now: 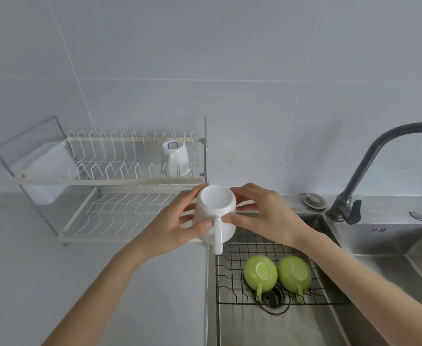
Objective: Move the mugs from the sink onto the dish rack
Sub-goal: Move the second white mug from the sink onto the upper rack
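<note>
White mug (215, 216) upside down, held in the air between both hands, handle toward the camera; left hand (180, 226) wraps its left side, thumb by the handle; right hand (265, 216) fingers curled on its right side; mug sits over the sink (292, 325) edge, near the dish rack (120, 183); second white mug (176, 158) inverted on rack's upper tier; two green mugs (277, 272) upside down on wire grid (232, 288) in sink; faucet (369, 168) right.
</note>
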A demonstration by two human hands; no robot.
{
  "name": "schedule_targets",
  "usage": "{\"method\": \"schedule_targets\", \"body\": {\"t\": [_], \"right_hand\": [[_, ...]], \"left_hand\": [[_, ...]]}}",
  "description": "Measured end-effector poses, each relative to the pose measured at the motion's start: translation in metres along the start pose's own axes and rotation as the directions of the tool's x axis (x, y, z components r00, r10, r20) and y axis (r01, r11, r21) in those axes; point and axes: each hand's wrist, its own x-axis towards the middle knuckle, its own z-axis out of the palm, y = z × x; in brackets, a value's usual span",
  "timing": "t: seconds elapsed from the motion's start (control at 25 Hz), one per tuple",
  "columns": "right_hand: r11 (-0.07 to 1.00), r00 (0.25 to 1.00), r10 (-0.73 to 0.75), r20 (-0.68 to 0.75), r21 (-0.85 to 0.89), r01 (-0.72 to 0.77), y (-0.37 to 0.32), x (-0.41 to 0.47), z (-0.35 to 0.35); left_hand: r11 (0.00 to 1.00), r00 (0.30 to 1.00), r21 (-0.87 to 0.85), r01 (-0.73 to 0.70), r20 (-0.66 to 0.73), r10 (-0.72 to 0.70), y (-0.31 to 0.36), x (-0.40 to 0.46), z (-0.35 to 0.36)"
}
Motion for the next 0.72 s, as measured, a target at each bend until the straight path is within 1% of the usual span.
{"method": "schedule_targets", "body": {"t": [0.08,0.32,0.4,0.52,0.72], "right_hand": [[0.999,1.0,-0.02,0.021,-0.038,0.021,-0.013,0.011,0.004],[0.991,0.994,-0.091,0.059,-0.089,0.096,-0.051,0.054,0.013],[0.985,0.991,-0.117,0.071,-0.116,0.124,-0.064,0.075,0.013],[0.976,0.987,-0.117,0.108,-0.169,0.134,-0.084,0.113,0.014],[0.954,0.981,-0.133,0.138,-0.25,0.165,-0.103,0.174,0.026]], "left_hand": [[1.0,1.0,0.007,-0.024,-0.008,0.024,-0.001,-0.004,-0.013],[0.997,0.991,0.036,-0.067,-0.116,0.071,-0.002,0.001,-0.063],[0.997,0.989,0.034,-0.068,-0.132,0.072,0.0,0.009,-0.088],[0.998,0.99,0.025,-0.06,-0.125,0.062,0.002,0.024,-0.127],[0.994,0.989,0.111,-0.016,-0.142,0.032,0.0,0.052,-0.183]]}}
